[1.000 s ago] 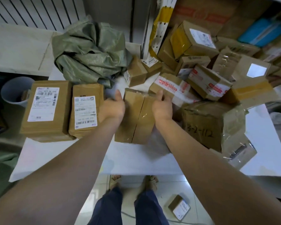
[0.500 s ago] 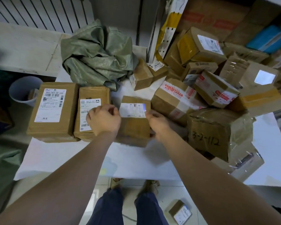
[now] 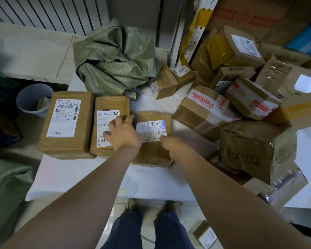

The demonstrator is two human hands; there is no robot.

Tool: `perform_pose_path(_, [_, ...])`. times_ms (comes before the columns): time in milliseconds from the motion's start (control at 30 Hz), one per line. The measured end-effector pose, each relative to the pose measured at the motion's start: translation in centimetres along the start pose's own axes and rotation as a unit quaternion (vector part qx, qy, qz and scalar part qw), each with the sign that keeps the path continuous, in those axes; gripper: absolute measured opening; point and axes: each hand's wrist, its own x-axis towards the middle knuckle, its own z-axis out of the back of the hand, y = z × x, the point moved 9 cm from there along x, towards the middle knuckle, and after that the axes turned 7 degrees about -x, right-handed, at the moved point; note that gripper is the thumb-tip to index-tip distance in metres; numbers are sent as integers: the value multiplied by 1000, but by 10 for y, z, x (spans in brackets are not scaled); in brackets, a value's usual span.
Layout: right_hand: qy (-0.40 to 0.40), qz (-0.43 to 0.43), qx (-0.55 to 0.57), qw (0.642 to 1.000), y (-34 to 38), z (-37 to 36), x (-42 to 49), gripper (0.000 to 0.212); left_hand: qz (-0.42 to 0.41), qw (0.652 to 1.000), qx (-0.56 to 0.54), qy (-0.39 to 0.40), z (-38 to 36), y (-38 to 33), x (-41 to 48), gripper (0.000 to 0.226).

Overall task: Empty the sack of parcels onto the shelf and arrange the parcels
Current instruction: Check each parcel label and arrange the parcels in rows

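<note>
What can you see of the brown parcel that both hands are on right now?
The brown parcel is a flat cardboard box wrapped in clear tape, lying label-up on the white shelf. A white shipping label with barcodes sits on its top face, slightly skewed. It is third in a row, right of the two larger labelled parcels, close beside the middle parcel. The right hand grips its near right corner; the left hand rests across its left edge and the neighbouring parcel.

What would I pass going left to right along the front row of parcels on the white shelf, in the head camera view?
Large parcel labelled 502-303-00 045 → narrower parcel under the left hand → small parcel with the sideways label, right hand at its near corner → wrapped parcel marked 3-2-112.
</note>
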Motion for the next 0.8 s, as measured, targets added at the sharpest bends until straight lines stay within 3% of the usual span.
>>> perform_pose_path(233, [-97,12,105,990,8,23,12,30,15,1000,20,-9,1,-1,4,61])
perform_pose_path(367, [-52,14,183,982,19,20,24,24,36,999,21,-21,0,-2,8,52])
perform_pose_path(433, [-52,15,149,987,20,21,41,31,41,997,27,-52,4,-3,9,55])
perform_pose_path(567, [13,19,34,999,31,11,27,19,75,988,16,-134,26,1,19,62])
perform_pose_path(667, [27,29,-30,999,38,8,32,30,146,982,22,-114,35,19,42,72])
perform_pose_path(800, [30,31,-36,998,51,2,37,46,210,975,12,-65,34,37,56,75])
